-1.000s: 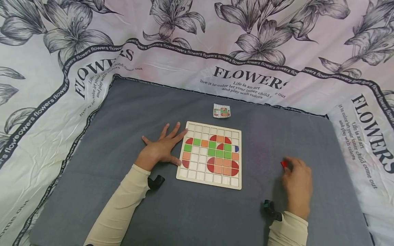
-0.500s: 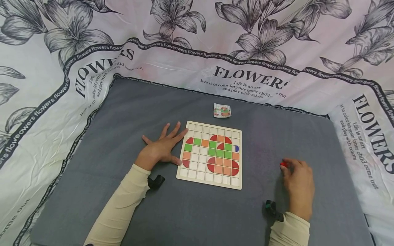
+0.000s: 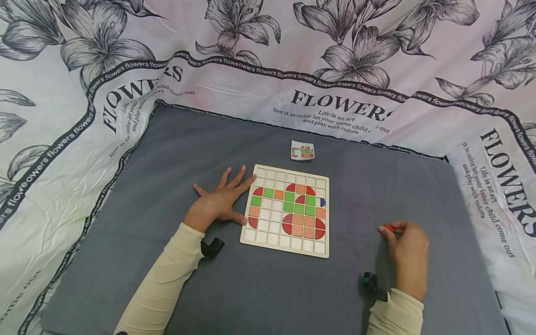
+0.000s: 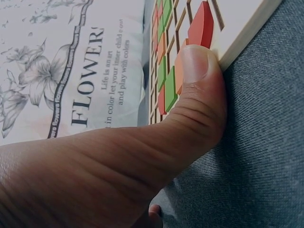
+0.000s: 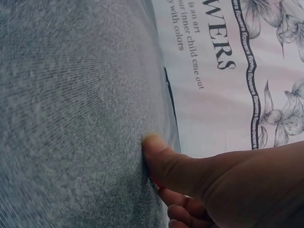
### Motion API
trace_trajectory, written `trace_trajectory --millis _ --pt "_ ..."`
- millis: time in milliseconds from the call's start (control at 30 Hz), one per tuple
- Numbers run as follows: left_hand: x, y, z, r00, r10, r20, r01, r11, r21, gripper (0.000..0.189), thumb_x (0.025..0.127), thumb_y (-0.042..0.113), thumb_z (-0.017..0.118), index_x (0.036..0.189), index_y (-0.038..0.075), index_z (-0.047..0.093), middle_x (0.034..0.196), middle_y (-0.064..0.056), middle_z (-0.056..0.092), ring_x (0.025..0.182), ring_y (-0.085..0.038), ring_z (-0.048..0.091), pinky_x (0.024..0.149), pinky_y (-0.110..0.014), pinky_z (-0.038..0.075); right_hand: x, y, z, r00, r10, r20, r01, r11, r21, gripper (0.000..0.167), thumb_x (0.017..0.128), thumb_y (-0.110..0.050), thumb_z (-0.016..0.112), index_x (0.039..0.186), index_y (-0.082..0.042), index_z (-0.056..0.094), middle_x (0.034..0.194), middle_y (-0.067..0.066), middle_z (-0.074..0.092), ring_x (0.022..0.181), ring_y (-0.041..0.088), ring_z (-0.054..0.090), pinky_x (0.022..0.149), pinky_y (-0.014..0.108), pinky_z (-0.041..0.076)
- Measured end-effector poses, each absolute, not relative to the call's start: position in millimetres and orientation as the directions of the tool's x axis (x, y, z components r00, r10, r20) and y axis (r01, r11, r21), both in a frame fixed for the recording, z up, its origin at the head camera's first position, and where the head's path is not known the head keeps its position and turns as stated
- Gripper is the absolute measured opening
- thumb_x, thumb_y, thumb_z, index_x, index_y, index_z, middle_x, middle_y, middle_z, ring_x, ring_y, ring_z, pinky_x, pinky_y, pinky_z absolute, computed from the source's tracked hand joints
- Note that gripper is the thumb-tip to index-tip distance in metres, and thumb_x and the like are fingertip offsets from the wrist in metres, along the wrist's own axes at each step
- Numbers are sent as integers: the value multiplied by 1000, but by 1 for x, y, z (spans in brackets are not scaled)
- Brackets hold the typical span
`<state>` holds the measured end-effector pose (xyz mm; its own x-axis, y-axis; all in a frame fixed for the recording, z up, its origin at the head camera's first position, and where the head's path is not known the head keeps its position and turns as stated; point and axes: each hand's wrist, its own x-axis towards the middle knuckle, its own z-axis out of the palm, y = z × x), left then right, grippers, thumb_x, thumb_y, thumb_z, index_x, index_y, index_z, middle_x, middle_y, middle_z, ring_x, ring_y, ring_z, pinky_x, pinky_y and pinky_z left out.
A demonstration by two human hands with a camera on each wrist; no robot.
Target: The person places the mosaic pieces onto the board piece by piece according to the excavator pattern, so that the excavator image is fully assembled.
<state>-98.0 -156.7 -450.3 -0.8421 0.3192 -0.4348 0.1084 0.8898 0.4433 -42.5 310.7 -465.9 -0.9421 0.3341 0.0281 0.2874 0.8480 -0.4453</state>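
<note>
A square wooden grid board [image 3: 284, 252] lies on the grey cloth, its cells partly filled with red, green, orange and blue tiles. My left hand [image 3: 217, 202] rests at its left edge with fingers spread; the thumb [image 4: 197, 71] touches the rim beside a red rounded tile [image 4: 202, 26]. Off to the right of the board, my right hand [image 3: 408, 246] pinches a small red tile [image 3: 389, 228] between thumb and fingers, low over the cloth. In the right wrist view the thumb hides most of that tile, so its exact shape cannot be told.
Behind the board lies a small printed card [image 3: 302, 150] with a coloured grid pattern. Grey cloth [image 3: 188, 139] covers the table. A white flower-printed curtain [image 3: 259, 88] stands around the back and both sides.
My right hand has shifted slightly toward me and turned the red tile in its fingers, with the thumb now further forward. The left hand and the board stay put.
</note>
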Motion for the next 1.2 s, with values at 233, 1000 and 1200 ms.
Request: trace_trajectory --millis 233,1000,1200 --pt "-98 -156 -449 -842 318 -436 105 889 447 125 78 47 93 172 36 11 179 5 -7 164 -31 -15 96 -97 -9 -42 310 -464 -940 341 12 301 845 -442 28 94 -22 84 102 3 74 96 23 76 86 42 65 72 50 48" --pt "-98 -156 -448 -842 318 -435 110 892 438 124 79 49 92 172 36 10 179 5 -7 164 -31 -14 97 -97 -7 -48 195 -433 -970 102 220 -22 865 -501 11 98 -14 78 101 -3 77 82 11 61 60 21 44 50 31 33" --pt "-97 -157 -448 -843 315 -437 108 894 436 125 79 49 92 172 36 10 179 5 -6 164 -31 -14 97 -97 -7 -46 155 -442 -956 -38 290 -193 827 -528 12 95 -12 80 101 -3 75 95 13 68 65 20 45 55 33 37"
